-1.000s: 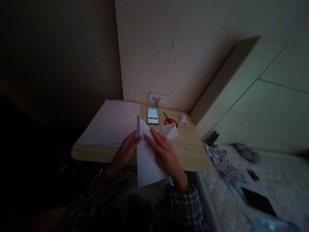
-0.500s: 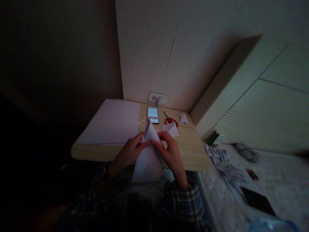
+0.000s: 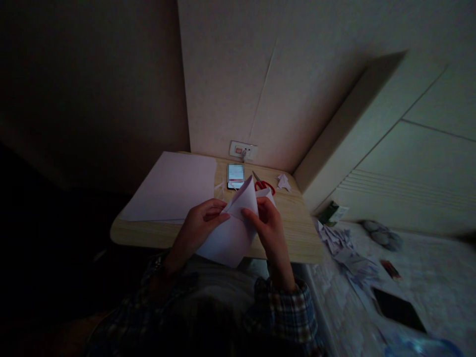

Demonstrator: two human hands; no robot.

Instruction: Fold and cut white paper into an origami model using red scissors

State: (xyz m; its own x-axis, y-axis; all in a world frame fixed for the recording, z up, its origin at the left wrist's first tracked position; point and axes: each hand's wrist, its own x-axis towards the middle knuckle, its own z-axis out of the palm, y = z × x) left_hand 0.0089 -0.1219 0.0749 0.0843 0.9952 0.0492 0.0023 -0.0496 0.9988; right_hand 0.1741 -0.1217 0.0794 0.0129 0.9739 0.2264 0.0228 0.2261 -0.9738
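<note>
A partly folded sheet of white paper [image 3: 232,238] is held up in front of the table's near edge, its pointed top leaning to the right. My left hand [image 3: 201,220] pinches its left side between thumb and fingers. On the right side my right hand [image 3: 266,218] grips it, thumb on the near face and fingers behind. Beyond the paper's tip lies a phone [image 3: 235,174] with a lit screen. Red-handled scissors [image 3: 264,185] rest to the right of it. A smaller folded paper piece [image 3: 270,194] shows partly behind my right hand.
Large white sheets [image 3: 174,186] cover the left of the wooden table [image 3: 297,238]. A folded paper figure [image 3: 283,182] sits at the back right, and a wall socket [image 3: 243,149] is behind. On the bed [image 3: 420,253] lie folded papers [image 3: 345,253] and a dark tablet-like object [image 3: 398,309].
The folded paper has turned, its tip swinging right and its lower edge moving up and left. My left hand has shifted slightly left; both hands still hold the paper.
</note>
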